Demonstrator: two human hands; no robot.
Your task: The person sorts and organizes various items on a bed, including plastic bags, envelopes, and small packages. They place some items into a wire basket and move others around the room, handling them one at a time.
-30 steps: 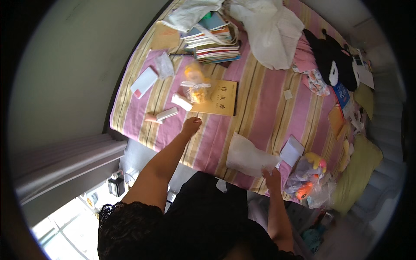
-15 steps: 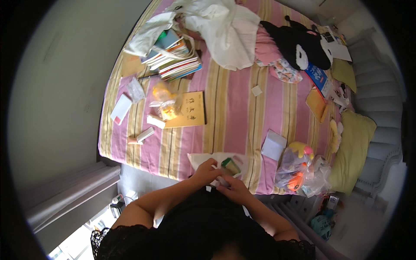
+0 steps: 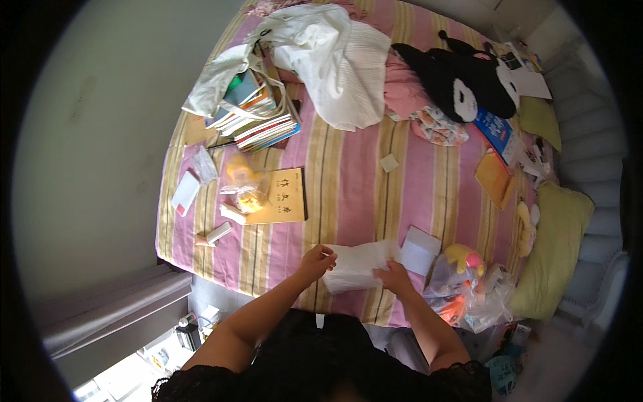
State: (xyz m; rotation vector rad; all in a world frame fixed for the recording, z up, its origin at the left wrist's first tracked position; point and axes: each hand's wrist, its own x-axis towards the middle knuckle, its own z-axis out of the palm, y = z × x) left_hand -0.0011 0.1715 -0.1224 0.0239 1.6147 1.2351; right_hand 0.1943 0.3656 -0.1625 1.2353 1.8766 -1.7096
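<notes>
A thin, wrinkled white sheet (image 3: 356,266), perhaps a plastic bag, is spread between my hands over the near edge of the bed. My left hand (image 3: 316,264) has its fingers bent and closed at the sheet's left edge. On the other side, my right hand (image 3: 396,277) grips the sheet's lower right part, with the thumb on top. The sheet's right end is blurred. Just beyond my right hand lies a folded white paper (image 3: 420,250).
Plastic bags with plush toys (image 3: 462,281) sit at the right. Farther left are a tan notebook (image 3: 287,195), a bagged yellow item (image 3: 245,184), a white box (image 3: 185,193) and a tote of books (image 3: 258,120). A white garment (image 3: 341,74) and black plush (image 3: 442,77) lie at the back.
My hands have moved forward and apart, the right one farther to the right. The white sheet is now stretched between them, and the green item seen at it before no longer shows.
</notes>
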